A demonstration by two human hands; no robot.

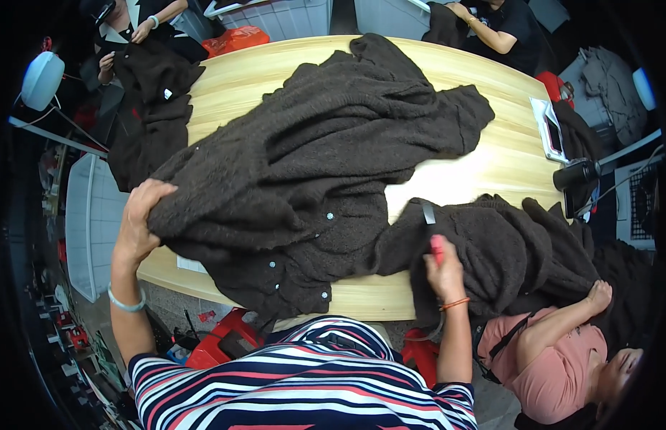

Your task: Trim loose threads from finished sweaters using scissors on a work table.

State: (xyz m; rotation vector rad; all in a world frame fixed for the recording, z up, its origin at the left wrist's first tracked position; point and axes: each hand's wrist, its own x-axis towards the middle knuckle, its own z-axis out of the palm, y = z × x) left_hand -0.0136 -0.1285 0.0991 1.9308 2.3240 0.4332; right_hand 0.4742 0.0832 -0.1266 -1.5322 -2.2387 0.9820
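Note:
A large dark brown knitted cardigan (311, 154) lies spread and rumpled across the table, with small pale buttons (273, 264) along its near part. My left hand (143, 215) is closed on its left edge, lifting the cloth there. In the closed fingers of my right hand (445, 276) is a small pink-red tool (437, 247), held over dark knitwear at the near right. A shiny grey strip (428, 212) shows just beyond the tool; whether the two are joined I cannot tell.
Around the pale wooden table (369, 304), co-workers handle dark knitwear, one close at my right in a pink top (555, 358). A phone (554, 136) and a black cylinder (577, 174) lie at the right edge. Red stools (222, 344) and white bins (89, 222) stand nearby.

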